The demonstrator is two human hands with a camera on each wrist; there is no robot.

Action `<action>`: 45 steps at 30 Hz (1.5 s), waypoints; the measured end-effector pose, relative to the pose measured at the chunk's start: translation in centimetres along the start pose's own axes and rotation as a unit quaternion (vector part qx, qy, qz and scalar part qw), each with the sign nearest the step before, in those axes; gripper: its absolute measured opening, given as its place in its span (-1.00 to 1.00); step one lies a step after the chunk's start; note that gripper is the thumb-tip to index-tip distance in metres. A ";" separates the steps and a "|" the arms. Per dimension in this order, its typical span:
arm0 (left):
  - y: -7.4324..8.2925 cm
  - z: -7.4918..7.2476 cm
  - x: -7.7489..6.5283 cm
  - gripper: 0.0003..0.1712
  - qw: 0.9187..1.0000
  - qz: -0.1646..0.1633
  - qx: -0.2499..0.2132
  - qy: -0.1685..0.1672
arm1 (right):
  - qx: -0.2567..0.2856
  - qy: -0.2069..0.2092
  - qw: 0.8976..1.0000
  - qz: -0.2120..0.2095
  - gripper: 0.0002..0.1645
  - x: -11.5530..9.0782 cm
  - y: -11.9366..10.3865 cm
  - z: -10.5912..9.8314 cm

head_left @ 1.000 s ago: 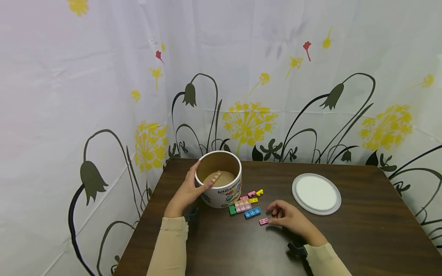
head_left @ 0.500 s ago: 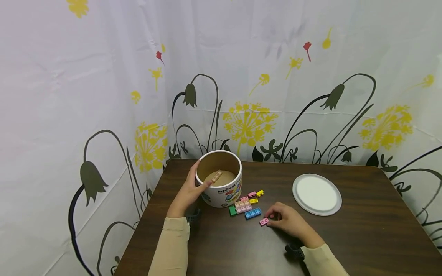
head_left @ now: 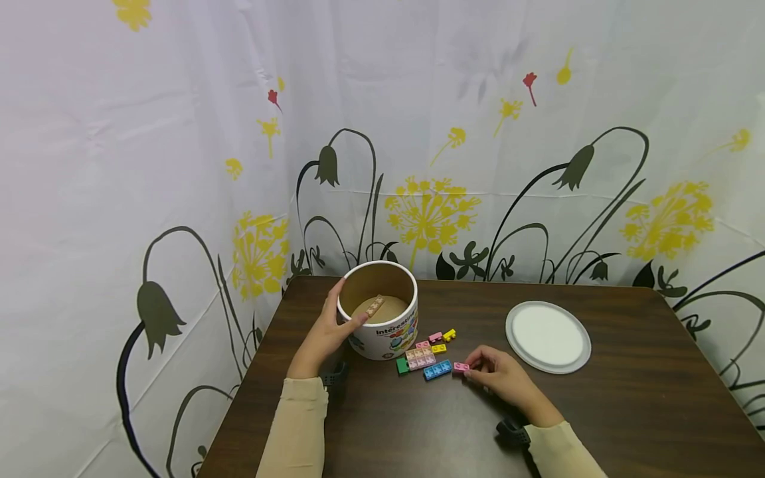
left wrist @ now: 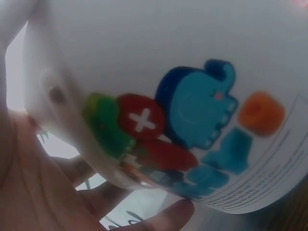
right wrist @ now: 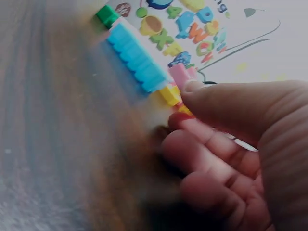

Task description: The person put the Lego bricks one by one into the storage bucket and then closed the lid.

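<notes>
My left hand [head_left: 325, 332] grips the near left wall of an open round cardboard tub [head_left: 378, 312], thumb over its rim; the left wrist view shows the tub's printed wall [left wrist: 192, 110] close up. A tan brick [head_left: 374, 306] lies inside the tub. My right hand [head_left: 493, 375] pinches a small pink brick [head_left: 460, 366] just right of a blue brick [head_left: 437, 369]. In the right wrist view the pink brick [right wrist: 179, 74] sits at my thumb tip, beside the blue brick [right wrist: 137, 60]. A green brick [head_left: 403, 366], a pink plate [head_left: 420, 358] and yellow bricks [head_left: 439, 348] lie by the tub.
A white round lid [head_left: 548, 335] lies flat to the right on the dark wooden table [head_left: 627, 411]. A flowered curtain [head_left: 179, 199] hangs close behind and to the left of the table.
My right hand has closed on the small pink brick and carried it up and left, next to the blue brick. The left hand and tub have not moved.
</notes>
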State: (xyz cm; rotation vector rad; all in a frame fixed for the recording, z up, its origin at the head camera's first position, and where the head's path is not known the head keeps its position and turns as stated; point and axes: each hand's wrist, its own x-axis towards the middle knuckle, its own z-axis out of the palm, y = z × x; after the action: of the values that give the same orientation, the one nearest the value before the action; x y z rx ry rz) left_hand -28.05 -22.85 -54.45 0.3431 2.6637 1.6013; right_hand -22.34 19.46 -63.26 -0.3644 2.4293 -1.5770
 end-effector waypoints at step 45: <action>-0.2 0.0 0.1 0.23 1.000 -0.009 -0.008 -0.002 | 0.210 0.068 0.975 0.034 -0.55 4.7 -8.6 1.7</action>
State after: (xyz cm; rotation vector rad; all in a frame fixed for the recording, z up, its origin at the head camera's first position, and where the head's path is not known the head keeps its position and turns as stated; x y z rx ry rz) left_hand -28.16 -22.93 -54.58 0.3220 2.6418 1.6135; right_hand -25.51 13.07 -56.32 -0.0987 2.0902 -2.0789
